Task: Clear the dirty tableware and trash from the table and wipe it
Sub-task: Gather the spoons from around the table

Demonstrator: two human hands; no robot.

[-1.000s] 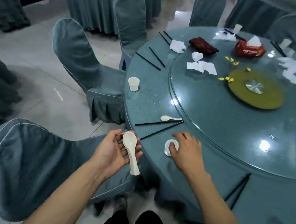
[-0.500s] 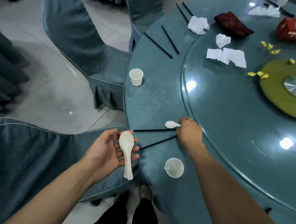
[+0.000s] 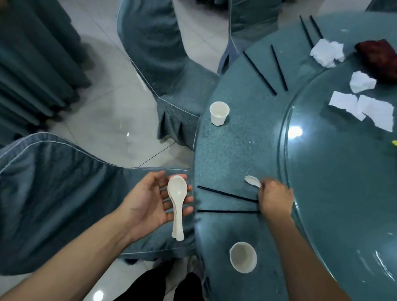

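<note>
The left hand [image 3: 154, 200] lies palm up, fingers spread and nearly straight, cradling stacked white spoons [image 3: 177, 205] across the fingers, with the forearm running down to the lower left. The right hand [image 3: 275, 199] reaches forward, knuckles up and fingers curled, apparently pinching the handle of a small spoon [image 3: 252, 181], though motion blur softens the fingertips.

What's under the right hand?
The right hand pinches the handle of a small white spoon and covers the near ends of two black chopsticks. The spoon's handle end is hidden.
</note>
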